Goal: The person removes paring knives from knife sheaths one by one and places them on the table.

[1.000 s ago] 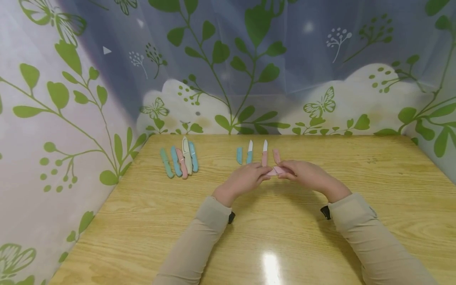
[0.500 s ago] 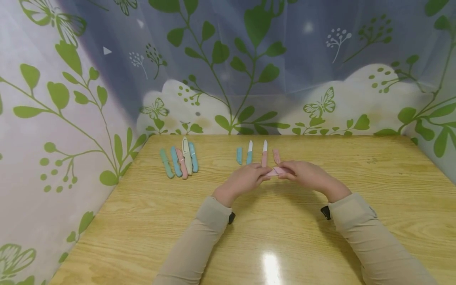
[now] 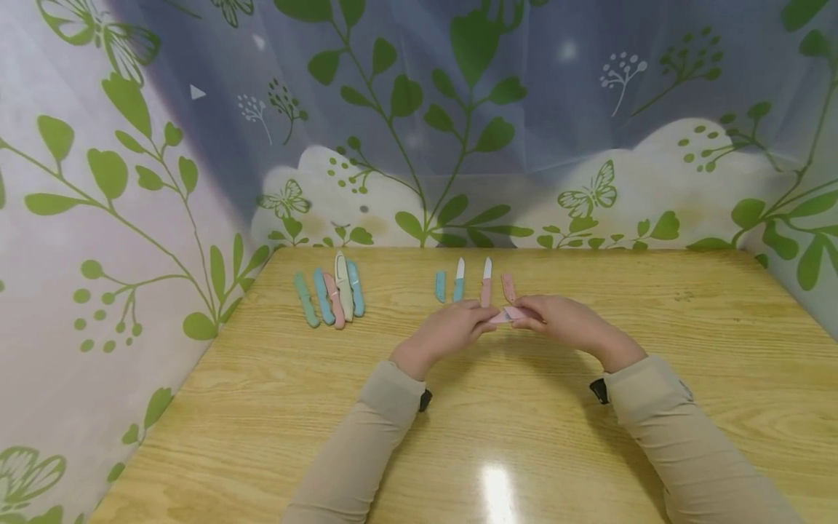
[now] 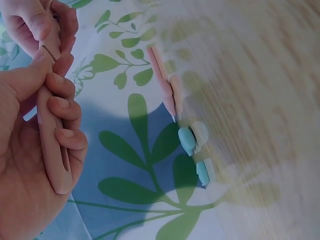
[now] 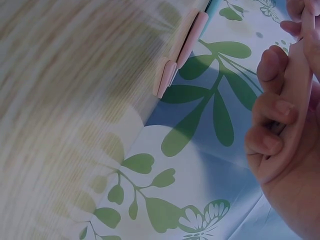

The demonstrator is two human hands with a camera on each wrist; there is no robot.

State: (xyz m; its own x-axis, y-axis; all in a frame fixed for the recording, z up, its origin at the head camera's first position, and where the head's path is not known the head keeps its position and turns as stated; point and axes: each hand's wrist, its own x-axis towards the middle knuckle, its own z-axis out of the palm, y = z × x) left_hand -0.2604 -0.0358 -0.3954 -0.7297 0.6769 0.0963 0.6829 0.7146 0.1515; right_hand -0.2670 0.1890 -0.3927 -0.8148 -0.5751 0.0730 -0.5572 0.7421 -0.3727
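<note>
My left hand (image 3: pixel 448 331) curls its fingers round the pink handle (image 4: pixel 48 130) of a paring knife. From the other side, my right hand (image 3: pixel 569 324) grips the pink sheath (image 5: pixel 296 95) over its blade. Handle and sheath meet end to end between the hands, just above the table; a thin pale strip shows at the joint in the head view. Just beyond the hands lie a bare pink knife (image 3: pixel 487 282) and a bare blue knife (image 3: pixel 459 280). A blue sheath (image 3: pixel 440 287) is to their left, and a loose pink sheath (image 3: pixel 508 286) to their right.
At the table's back left, several sheathed knives lie side by side: a green knife (image 3: pixel 306 300), a pink knife (image 3: pixel 334 302), a cream knife (image 3: pixel 344 287) and blue ones. A leaf-printed cloth (image 3: pixel 393 145) hangs behind the wooden table (image 3: pixel 262 422).
The hands stay almost still. A pale strip at the joint between the pink handle and its sheath shows slightly more now. The other knives and sheaths have not moved.
</note>
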